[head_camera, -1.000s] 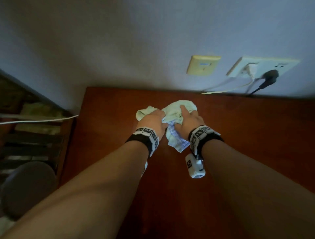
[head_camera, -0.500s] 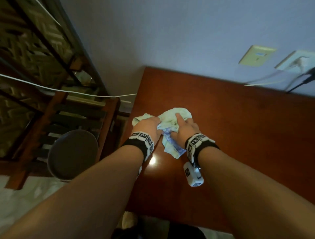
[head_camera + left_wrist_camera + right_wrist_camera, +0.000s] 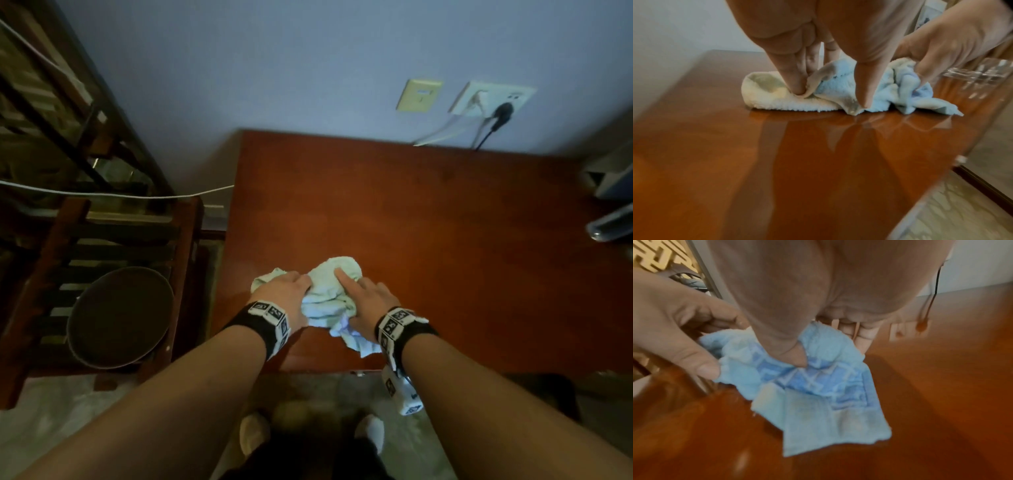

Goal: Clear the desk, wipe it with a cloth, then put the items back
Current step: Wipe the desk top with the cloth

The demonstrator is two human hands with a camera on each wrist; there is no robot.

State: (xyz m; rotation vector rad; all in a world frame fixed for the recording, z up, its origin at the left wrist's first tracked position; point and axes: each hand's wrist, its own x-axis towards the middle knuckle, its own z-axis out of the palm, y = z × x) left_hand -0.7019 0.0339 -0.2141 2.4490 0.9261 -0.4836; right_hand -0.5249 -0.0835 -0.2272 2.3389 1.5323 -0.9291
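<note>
We have both hands on the cloth (image 3: 334, 291), which lies bunched near the front left of the desk (image 3: 428, 222). Our left hand (image 3: 286, 291) presses its pale end with straight fingertips (image 3: 795, 87) — thumb down alongside. Our right hand (image 3: 368, 301) has its thumb dug into the folds, fingers curled over the top. Only the right wrist view shows the blue checked panel and a flat corner trailing toward us; the left wrist view shows a cream underside. The desk is glossy red-brown wood against a pale wall (image 3: 274, 68) with sockets (image 3: 491, 99). The cloth's long axis runs roughly left to right — tilted toward the front edge.
</note>
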